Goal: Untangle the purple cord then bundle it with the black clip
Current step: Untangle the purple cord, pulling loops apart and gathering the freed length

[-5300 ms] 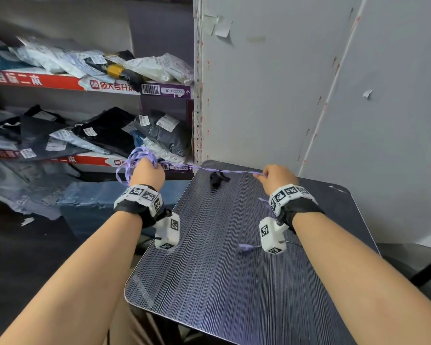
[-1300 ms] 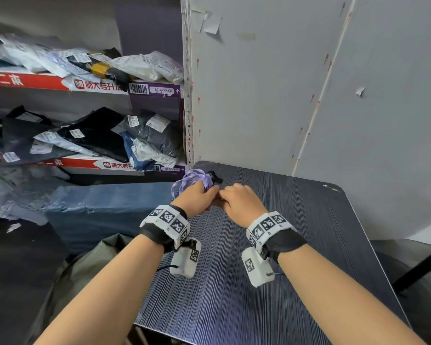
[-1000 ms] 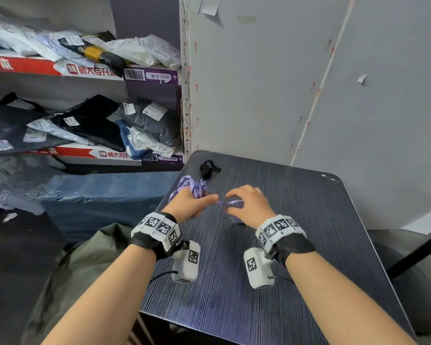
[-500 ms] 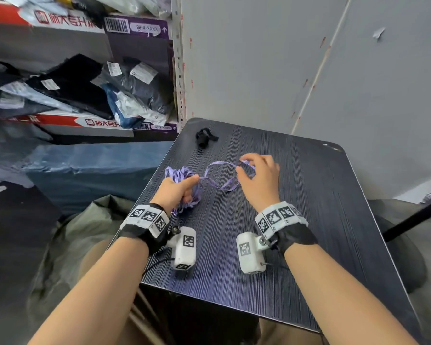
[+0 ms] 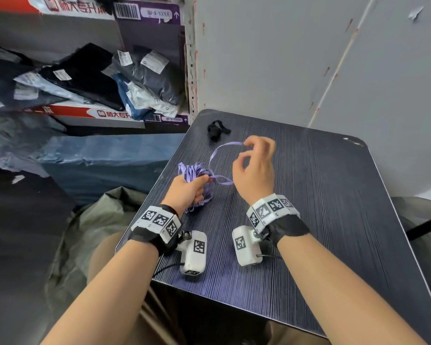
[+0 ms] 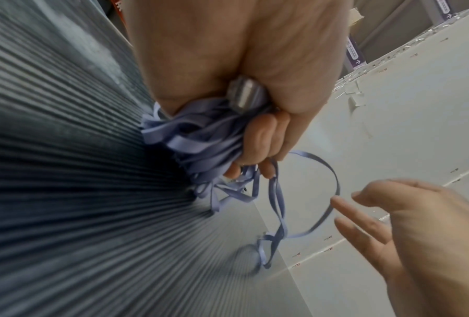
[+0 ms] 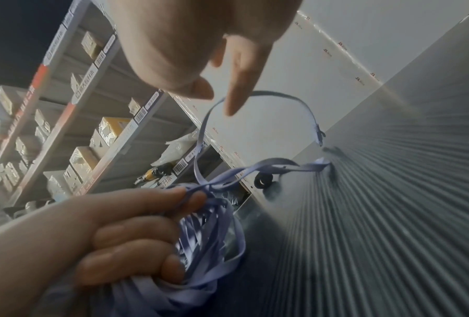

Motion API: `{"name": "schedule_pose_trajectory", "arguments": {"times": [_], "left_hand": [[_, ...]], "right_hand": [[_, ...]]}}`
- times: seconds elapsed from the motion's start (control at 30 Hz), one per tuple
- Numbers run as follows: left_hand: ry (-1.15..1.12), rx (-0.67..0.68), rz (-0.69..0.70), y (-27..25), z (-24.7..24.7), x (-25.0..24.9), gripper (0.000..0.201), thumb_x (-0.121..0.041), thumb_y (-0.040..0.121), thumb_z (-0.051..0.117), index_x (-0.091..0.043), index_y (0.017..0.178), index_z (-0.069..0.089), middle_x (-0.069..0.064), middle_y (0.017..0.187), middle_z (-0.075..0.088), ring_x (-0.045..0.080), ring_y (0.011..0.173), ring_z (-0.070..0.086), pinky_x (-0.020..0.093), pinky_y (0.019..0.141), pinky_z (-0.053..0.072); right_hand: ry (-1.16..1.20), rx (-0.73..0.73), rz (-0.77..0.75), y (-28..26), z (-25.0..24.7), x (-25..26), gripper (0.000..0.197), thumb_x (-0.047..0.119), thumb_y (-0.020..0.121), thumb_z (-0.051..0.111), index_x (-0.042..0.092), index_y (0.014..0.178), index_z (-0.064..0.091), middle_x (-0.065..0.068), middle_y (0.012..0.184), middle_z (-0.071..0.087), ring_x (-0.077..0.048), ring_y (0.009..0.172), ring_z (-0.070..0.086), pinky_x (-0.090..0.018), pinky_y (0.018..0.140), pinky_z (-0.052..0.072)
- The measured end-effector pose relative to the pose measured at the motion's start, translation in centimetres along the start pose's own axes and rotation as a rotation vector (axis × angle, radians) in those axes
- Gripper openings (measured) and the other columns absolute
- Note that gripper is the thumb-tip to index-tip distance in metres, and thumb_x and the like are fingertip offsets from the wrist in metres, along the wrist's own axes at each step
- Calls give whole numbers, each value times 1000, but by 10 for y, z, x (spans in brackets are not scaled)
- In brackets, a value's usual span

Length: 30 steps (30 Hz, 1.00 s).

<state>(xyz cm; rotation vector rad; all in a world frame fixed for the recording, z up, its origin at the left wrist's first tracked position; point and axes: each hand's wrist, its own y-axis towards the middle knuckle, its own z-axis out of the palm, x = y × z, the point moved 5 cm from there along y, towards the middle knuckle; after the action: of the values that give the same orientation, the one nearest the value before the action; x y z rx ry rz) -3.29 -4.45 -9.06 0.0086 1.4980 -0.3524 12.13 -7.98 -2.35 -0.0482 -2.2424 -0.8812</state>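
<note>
The purple cord is a flat ribbon gathered in a bunch, and my left hand grips that bunch in its fist low over the striped table. The left wrist view shows the fingers curled round the cord. One loose loop arcs up from the bunch toward my right hand. That hand hovers with thumb and fingers apart, and its index fingertip touches the loop. The black clip lies alone at the table's far left corner, beyond both hands, also visible as the clip.
Shelves stacked with bagged clothes stand to the left, beyond the table's left edge. A grey wall panel rises right behind the table. A blue-wrapped bundle lies below the shelves. A dark bar crosses at the right.
My hands came back toward me from the far corner, away from the clip. My right hand drew a loop out of the bunch, then opened its fingers. My left hand kept hold.
</note>
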Motion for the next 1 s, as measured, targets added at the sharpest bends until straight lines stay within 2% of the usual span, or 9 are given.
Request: {"name": "schedule_pose_trajectory", "arguments": {"times": [0.07, 0.13, 0.23, 0.53, 0.63, 0.73, 0.83, 0.93, 1.0], "left_hand": [[-40, -18, -7, -3, 1, -2, 31, 1, 96, 45, -8, 66, 49, -4, 30, 41, 0, 26, 38, 10, 32, 32], [-44, -28, -2, -2, 0, -2, 28, -1, 96, 47, -7, 69, 53, -5, 30, 41, -1, 27, 34, 11, 32, 31], [-24, -36, -3, 2, -4, 2, 26, -5, 95, 49, -6, 72, 60, -10, 34, 36, 1, 29, 30, 12, 33, 29], [9, -22, -21, 5, -8, 8, 24, -14, 97, 49, -6, 80, 64, -11, 38, 34, 2, 33, 29, 16, 42, 34], [7, -28, -19, 6, -9, 8, 24, -14, 97, 49, -8, 79, 63, -11, 39, 36, 3, 33, 31, 16, 42, 35], [-5, -36, -23, 5, -10, 8, 23, -14, 97, 49, -7, 79, 63, -10, 41, 37, 4, 34, 31, 17, 44, 36], [-28, -44, -24, 5, -9, 7, 23, -12, 96, 48, -7, 78, 61, -8, 42, 36, 4, 33, 29, 16, 42, 34], [-37, -48, -23, 5, -9, 7, 24, -10, 97, 47, -6, 77, 60, -8, 41, 35, 4, 33, 29, 15, 40, 33], [-35, -52, -25, 6, -10, 8, 24, -11, 97, 46, -6, 77, 59, -10, 39, 35, 3, 32, 29, 15, 40, 35]], "right_hand": [[-3, 68, 30, 3, 5, -4, 14, 2, 81, 52, 8, 93, 52, -5, 102, 46, 1, 72, 51, -25, 58, 45], [-11, 315, 65, 0, 19, -12, 10, 7, 83, 52, 15, 86, 58, 1, 92, 51, -10, 78, 52, -31, 72, 47], [-42, 615, 124, -13, 34, -23, 14, 13, 83, 55, 23, 88, 63, 4, 96, 60, -15, 90, 55, -33, 82, 46], [-292, 742, 127, -16, 30, -43, 9, 32, 86, 63, 23, 87, 66, 3, 95, 54, -15, 87, 50, -31, 74, 42], [-217, 622, 148, -5, 16, -45, 23, 38, 90, 56, 20, 91, 69, 2, 90, 55, -16, 83, 53, -29, 69, 38], [-159, 320, 159, 12, -9, -51, 32, 36, 93, 52, 12, 85, 73, -6, 77, 62, -14, 66, 49, -22, 58, 31], [-127, 135, 265, 20, -28, -61, 35, 33, 96, 48, 10, 75, 65, -11, 72, 56, -14, 62, 42, -26, 55, 22], [5, 46, 406, 23, -35, -66, 31, 31, 97, 44, 16, 80, 65, 5, 63, 53, -7, 54, 44, -18, 48, 31], [192, -50, 576, 21, -39, -72, 33, 30, 97, 43, 13, 77, 62, 4, 58, 52, -9, 47, 45, -22, 47, 35]]}}
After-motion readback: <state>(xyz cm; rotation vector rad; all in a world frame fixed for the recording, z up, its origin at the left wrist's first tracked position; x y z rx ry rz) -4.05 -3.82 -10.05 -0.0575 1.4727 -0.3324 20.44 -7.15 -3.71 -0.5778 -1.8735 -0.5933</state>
